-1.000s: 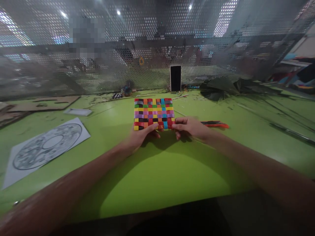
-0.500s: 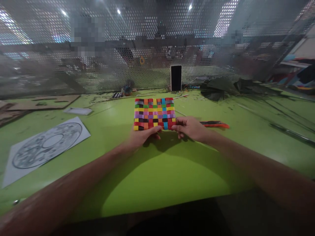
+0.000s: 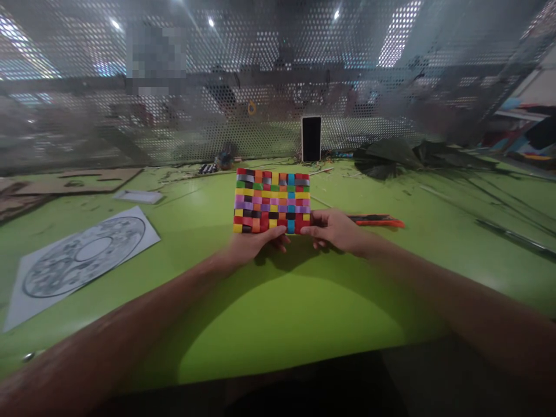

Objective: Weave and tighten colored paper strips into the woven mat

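A woven mat of many coloured strips (image 3: 271, 200) is held tilted up over the green table (image 3: 278, 301). My left hand (image 3: 252, 243) pinches its near edge left of the middle, thumb on top. At the near right corner my right hand (image 3: 334, 230) grips the mat, fingers curled round the edge. Both hands are closed on the mat.
A red-orange cutter (image 3: 376, 220) lies just right of my right hand. A printed sheet with a round drawing (image 3: 82, 258) lies at the left. A dark phone (image 3: 311, 138) leans on the perforated metal screen behind. Cardboard pieces (image 3: 78, 180) lie far left, dark leaves (image 3: 391, 155) far right.
The mat's far edge has risen, so the mat stands steeper toward me. Both hands kept their grip at its near edge and shifted slightly.
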`<state>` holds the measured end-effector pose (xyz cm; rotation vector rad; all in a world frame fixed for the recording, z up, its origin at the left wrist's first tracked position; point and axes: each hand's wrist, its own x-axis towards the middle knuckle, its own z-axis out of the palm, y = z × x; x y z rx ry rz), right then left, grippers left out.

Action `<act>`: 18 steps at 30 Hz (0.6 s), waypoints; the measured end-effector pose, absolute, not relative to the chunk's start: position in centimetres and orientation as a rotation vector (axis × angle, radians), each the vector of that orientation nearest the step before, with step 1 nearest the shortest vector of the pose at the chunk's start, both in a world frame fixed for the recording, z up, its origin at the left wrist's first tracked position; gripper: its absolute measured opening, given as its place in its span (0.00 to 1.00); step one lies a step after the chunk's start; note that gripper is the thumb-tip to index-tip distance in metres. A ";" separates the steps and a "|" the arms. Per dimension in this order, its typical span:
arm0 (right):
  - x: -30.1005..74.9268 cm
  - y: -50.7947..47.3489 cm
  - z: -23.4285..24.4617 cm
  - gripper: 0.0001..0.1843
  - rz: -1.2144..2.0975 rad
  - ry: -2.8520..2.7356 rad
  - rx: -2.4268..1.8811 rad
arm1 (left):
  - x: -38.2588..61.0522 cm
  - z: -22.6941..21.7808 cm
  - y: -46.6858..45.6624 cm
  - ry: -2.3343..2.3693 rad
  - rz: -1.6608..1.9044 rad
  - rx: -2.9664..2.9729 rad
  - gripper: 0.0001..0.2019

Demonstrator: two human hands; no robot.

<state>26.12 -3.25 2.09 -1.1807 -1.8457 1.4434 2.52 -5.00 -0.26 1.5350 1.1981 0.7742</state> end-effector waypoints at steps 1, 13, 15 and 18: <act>26.1 -3.3 2.2 0.13 1.450 -1.844 -1.180 | 2.5 -0.2 -5.0 1.204 0.761 1.536 0.23; 26.3 -3.5 2.6 0.21 1.514 -1.767 -1.148 | 2.7 0.3 -5.3 1.180 0.729 1.566 0.18; 26.3 -3.4 2.5 0.21 1.519 -1.740 -1.153 | 2.8 0.3 -5.4 1.162 0.725 1.553 0.18; 26.3 -3.3 2.5 0.19 1.519 -1.685 -1.150 | 2.9 0.2 -5.4 1.151 0.705 1.532 0.18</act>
